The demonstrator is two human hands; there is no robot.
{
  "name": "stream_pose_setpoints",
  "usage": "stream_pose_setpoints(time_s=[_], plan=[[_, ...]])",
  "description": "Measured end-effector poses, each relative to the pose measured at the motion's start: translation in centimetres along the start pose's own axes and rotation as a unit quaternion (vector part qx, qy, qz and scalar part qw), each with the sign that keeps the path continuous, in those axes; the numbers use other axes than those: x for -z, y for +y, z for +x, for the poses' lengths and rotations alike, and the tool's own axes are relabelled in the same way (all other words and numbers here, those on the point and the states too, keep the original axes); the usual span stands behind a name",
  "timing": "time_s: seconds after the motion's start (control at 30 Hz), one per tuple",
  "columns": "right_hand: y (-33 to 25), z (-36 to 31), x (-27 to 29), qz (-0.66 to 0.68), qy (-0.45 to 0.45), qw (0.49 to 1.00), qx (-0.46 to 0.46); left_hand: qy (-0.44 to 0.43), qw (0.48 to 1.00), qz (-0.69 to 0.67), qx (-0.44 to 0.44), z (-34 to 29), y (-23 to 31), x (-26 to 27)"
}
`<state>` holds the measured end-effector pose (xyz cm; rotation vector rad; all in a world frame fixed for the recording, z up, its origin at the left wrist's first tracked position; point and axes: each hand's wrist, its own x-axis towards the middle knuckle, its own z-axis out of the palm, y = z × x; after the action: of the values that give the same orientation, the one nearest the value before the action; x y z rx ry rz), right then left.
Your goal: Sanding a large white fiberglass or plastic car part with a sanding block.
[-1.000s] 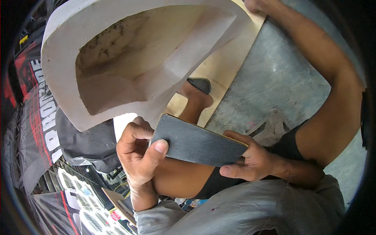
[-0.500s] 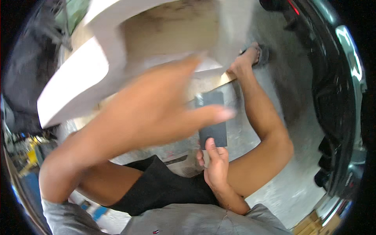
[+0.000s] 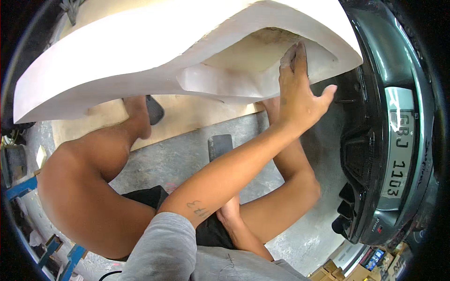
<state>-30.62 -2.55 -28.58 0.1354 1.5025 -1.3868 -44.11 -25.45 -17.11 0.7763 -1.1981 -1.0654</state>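
My left hand (image 3: 300, 96) lies stretched out, fingers pointing away and thumb spread to the right. Its fingertips rest on or just over the inner edge of a recess in a large white moulded body panel (image 3: 126, 51). The panel has a smooth, chalky surface and a beige hollow. Low between my thighs, my right hand (image 3: 229, 210) grips a flat, dark grey sanding block (image 3: 220, 145), held upright below the panel. My left forearm crosses in front and hides the block's lower part and most of the right fingers.
A dark green car's rear bumper (image 3: 358, 145) stands close on the right. A plywood board (image 3: 183, 125) lies under the panel on the grey floor (image 3: 154, 164). Blue metal supports (image 3: 21, 188) are at the left, and cardboard boxes (image 3: 326, 272) at the lower right.
My left hand has swept right and away, from in front of the block to the panel's recess. My view has shifted, so more of the panel and car shows. The right hand keeps its block.
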Motion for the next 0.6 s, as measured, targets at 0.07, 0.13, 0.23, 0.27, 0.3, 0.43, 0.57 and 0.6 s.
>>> stream_pose_setpoints(time_s=[0.07,0.13,0.23,0.27,0.3,0.43,0.57,0.6], plan=[[0.4,0.2,0.4,-0.015,0.005,1.000,-0.012,0.024,0.998,0.058,0.004,-0.3,-1.8,0.1],[0.4,0.6,0.6,-0.030,0.013,0.999,-0.023,0.018,0.999,0.035,0.037,-0.8,-3.1,0.1],[1.0,1.3,0.7,-0.065,0.007,0.998,0.009,0.012,0.994,0.024,0.107,-1.9,-5.8,0.6],[1.2,1.6,0.9,-0.059,-0.009,0.998,-0.001,-0.005,0.990,0.048,0.129,-2.0,-6.9,0.7],[1.1,1.8,0.5,-0.053,-0.025,0.998,-0.012,-0.022,0.986,0.073,0.151,-2.0,-7.6,1.0],[1.4,1.8,-0.7,-0.045,-0.027,0.998,-0.016,-0.044,0.975,0.113,0.184,-2.4,-8.8,1.7],[1.8,2.6,-0.5,-0.072,-0.047,0.996,-0.009,-0.072,0.966,0.084,0.232,-1.1,-6.0,1.5],[1.4,2.5,-1.5,-0.149,-0.045,0.988,-0.007,-0.065,0.972,0.083,0.212,-0.8,-5.0,1.8]])
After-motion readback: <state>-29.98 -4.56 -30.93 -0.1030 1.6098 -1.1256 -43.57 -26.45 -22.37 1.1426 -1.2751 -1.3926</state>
